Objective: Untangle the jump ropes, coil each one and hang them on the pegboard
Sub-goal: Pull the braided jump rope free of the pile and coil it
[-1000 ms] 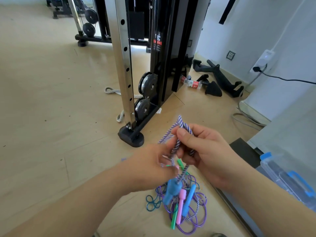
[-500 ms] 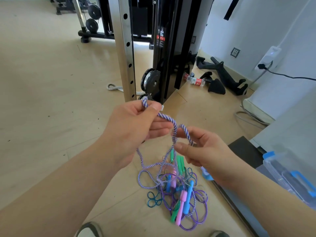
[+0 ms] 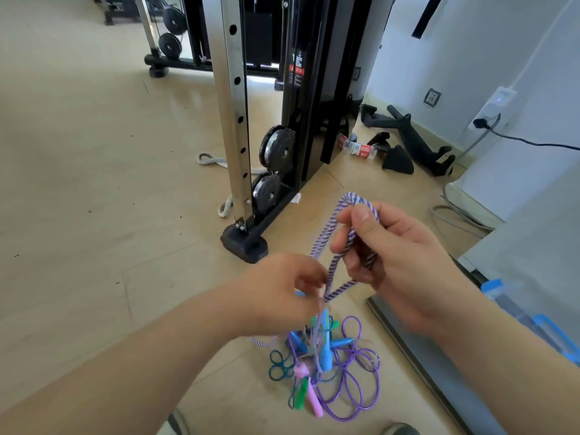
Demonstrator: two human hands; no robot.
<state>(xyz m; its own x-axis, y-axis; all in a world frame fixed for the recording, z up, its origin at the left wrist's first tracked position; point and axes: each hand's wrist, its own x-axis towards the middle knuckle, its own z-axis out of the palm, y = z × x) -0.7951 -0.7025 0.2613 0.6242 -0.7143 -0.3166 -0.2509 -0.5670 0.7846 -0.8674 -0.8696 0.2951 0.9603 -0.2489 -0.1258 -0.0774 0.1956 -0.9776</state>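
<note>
Striped rope [image 3: 334, 265] now in right hand [image 3: 405, 262]

A cable machine's steel upright [image 3: 233, 98] is standing on the pale floor [image 3: 78, 183] just beyond the left hand [image 3: 276, 296], with two black pulleys [image 3: 277, 146] sitting beside its base. Farther back, past the right hand [image 3: 392, 255], a red-labelled plastic bottle [image 3: 357, 148] is lying among black handle attachments [image 3: 417, 136] by the wall [image 3: 470, 42], where a black plug [image 3: 479, 123] is sitting in a white socket block [image 3: 494, 105]. A clear box [image 3: 499, 288] with blue latches is resting to the right of the right hand.
</note>
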